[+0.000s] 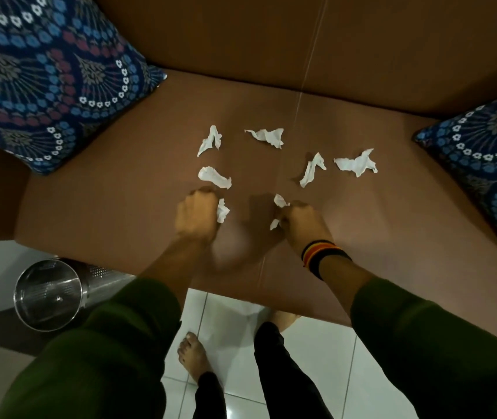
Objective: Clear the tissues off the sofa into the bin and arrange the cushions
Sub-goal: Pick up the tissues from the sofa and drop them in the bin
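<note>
Several crumpled white tissues lie scattered on the brown sofa seat (pixel 120 192), among them one (pixel 210 140) at the back left and one (pixel 356 162) at the right. My left hand (pixel 194 213) is closed around a tissue (pixel 222 210) near the seat's front. My right hand (pixel 300 222) grips another tissue (pixel 280 202). A blue patterned cushion (pixel 44 74) leans at the sofa's left end. A second matching cushion (pixel 489 164) rests at the right end. The round metal bin (pixel 49 293) stands on the floor at the lower left, with nothing visible inside.
The sofa's backrest (pixel 271 40) rises behind the seat. White floor tiles (pixel 316 358) lie in front, where my bare feet and dark trouser legs stand. Green sleeves cover both forearms, and striped bands circle my right wrist.
</note>
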A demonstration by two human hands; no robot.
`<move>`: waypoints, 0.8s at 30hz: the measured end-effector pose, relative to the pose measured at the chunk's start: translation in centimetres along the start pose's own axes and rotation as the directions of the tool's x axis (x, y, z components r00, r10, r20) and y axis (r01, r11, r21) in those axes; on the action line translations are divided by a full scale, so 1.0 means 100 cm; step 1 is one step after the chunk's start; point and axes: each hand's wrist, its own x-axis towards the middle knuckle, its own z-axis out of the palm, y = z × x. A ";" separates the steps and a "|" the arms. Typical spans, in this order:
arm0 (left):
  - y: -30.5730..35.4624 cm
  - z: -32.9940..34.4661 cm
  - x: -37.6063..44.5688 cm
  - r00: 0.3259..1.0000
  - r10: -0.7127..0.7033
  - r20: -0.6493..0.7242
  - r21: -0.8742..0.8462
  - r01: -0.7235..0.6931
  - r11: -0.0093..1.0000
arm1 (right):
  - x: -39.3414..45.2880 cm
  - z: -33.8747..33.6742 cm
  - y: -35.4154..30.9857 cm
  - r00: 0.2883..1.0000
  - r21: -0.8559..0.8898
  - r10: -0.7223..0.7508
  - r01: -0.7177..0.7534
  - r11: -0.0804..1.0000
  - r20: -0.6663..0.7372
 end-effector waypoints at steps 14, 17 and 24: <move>-0.005 -0.003 0.041 0.983 0.177 -0.051 -0.081 -0.180 0.980 | -0.017 0.001 -0.026 0.988 0.074 -0.001 0.013 0.997 -0.154; -0.012 -0.007 0.024 0.989 0.143 -0.032 -0.058 -0.144 0.988 | -0.032 0.006 -0.040 0.987 0.104 0.033 -0.017 0.994 -0.158; -0.117 0.000 -0.042 0.995 -0.068 -0.076 -0.367 0.035 0.930 | -0.046 0.014 -0.147 0.991 0.141 -0.029 0.048 0.989 -0.134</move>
